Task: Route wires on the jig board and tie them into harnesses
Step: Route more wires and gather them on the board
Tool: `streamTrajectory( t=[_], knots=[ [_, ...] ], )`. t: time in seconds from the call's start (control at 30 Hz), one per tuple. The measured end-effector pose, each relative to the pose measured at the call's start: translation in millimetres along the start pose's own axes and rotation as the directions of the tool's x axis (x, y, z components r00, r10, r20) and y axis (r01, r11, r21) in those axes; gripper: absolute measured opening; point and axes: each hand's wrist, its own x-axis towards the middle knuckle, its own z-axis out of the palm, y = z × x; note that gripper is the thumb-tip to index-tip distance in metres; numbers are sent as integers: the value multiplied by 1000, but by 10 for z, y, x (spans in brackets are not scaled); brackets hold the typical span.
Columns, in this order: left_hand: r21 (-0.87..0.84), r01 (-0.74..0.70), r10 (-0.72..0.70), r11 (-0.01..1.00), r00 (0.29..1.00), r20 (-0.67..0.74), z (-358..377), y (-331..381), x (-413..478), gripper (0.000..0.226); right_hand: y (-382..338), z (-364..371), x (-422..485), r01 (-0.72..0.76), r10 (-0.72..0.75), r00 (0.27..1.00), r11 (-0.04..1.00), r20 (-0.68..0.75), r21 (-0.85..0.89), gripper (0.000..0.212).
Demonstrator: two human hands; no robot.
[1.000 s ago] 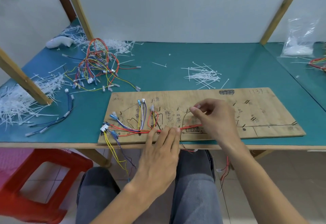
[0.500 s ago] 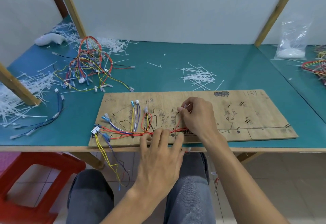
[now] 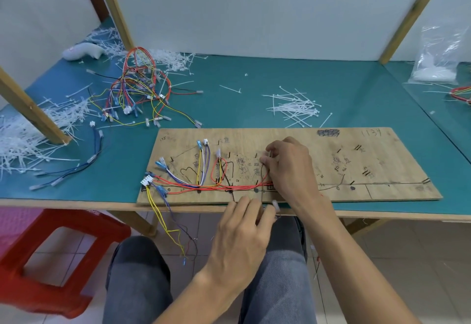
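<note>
Currently my right hand [image 3: 288, 168] pinches a dark wire [image 3: 261, 174] on the jig board [image 3: 369, 170] — red wires [image 3: 193, 187] lie routed leftward; my left hand [image 3: 242, 229] meets it at the near edge — grasp unclear.

jig board [image 3: 318, 160]: bare matt plywood | table [image 3: 254, 99]: matt teal mat
</note>
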Motion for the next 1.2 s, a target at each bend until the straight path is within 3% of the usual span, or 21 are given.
streamTrajectory(
  t=[0.13,0.27,0.4,0.57,0.7,0.8,0.97,1.2],
  knots=[
    [-123,113,-106,986,993,61,-121,34,-18,17,-19,-13,-5,4,-4,1000,1000,10,4,31],
    [-278,313,-275,908,947,167,-200,25,15,19,-17,-12,-37,3,-3,1000,1000,-20,12,26],
    [-471,502,-417,726,865,280,-256,-53,-54,15,-29,14,-49,-2,2,1000,1000,-26,4,22],
    [-632,561,-465,535,820,334,-355,-109,-187,13,-54,20,-94,43,-44,998,998,-34,-40,13],
    [-704,620,-572,346,734,365,-390,-185,-228,25,-47,-10,-119,106,-106,994,994,28,7,7],
    [-773,588,-588,238,721,367,-437,-249,-209,13,-35,-27,-139,139,-141,989,989,34,48,5],
    [-817,546,-595,185,724,349,-461,-327,-216,5,-57,-13,-153,132,-134,990,991,39,35,8],
    [-785,576,-684,228,668,291,-421,-280,-264,12,-53,0,-174,144,-145,989,989,40,20,8]
  ],
)
